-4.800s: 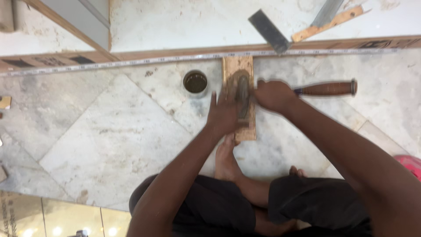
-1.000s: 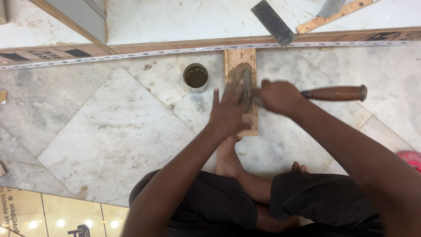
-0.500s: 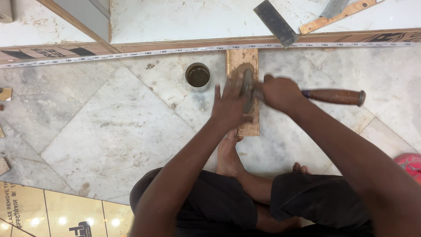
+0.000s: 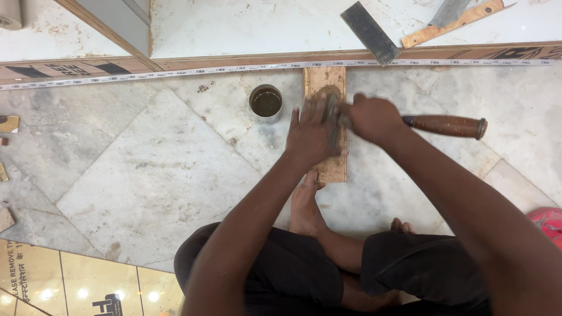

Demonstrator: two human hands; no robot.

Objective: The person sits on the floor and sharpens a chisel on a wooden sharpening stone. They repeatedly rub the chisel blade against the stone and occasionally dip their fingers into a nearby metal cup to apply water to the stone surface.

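Observation:
A chisel with a brown wooden handle lies across a narrow wooden block on the marble floor. My right hand grips the chisel near its metal blade. My left hand lies flat with fingers spread, pressing the blade down onto the block. The blade itself is mostly hidden under both hands. My bare foot rests against the block's near end.
A small round tin of dark liquid stands just left of the block. A long metal rule runs along a wooden board at the back. A flat grey file and a trowel-like tool lie beyond. A red object shows at the right edge.
The hands and chisel have slid slightly back and forth along the block. The grip stays the same, and the block and tin remain in place.

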